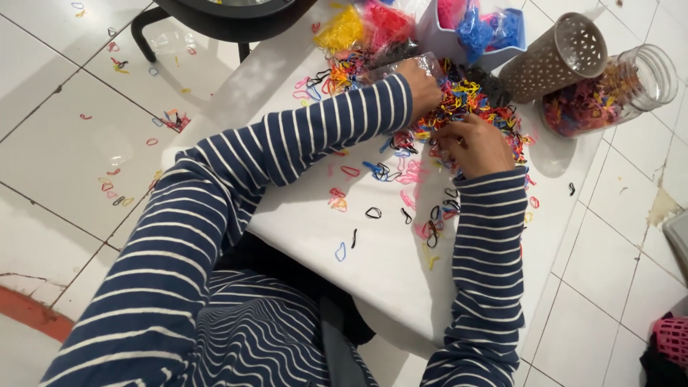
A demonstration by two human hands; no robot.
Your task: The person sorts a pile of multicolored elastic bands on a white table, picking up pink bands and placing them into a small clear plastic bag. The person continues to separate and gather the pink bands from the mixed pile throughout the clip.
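1. Left hand [423, 84] closed on a clear plastic bag [405, 66], just beside the far-left edge of the rubber band pile [466, 107].
2. Right hand [476, 143] at the near edge of the pile, fingers curled into the bands; exact hold unclear.
3. Pile sits on the white counter [387, 265], with loose bands scattered nearer the person.
4. Right of the pile: perforated brown cup [552, 61], tipped over.
5. Further right: clear jar [616, 89] on its side, bands inside.
6. Behind the pile: bags of yellow, red, blue bands.
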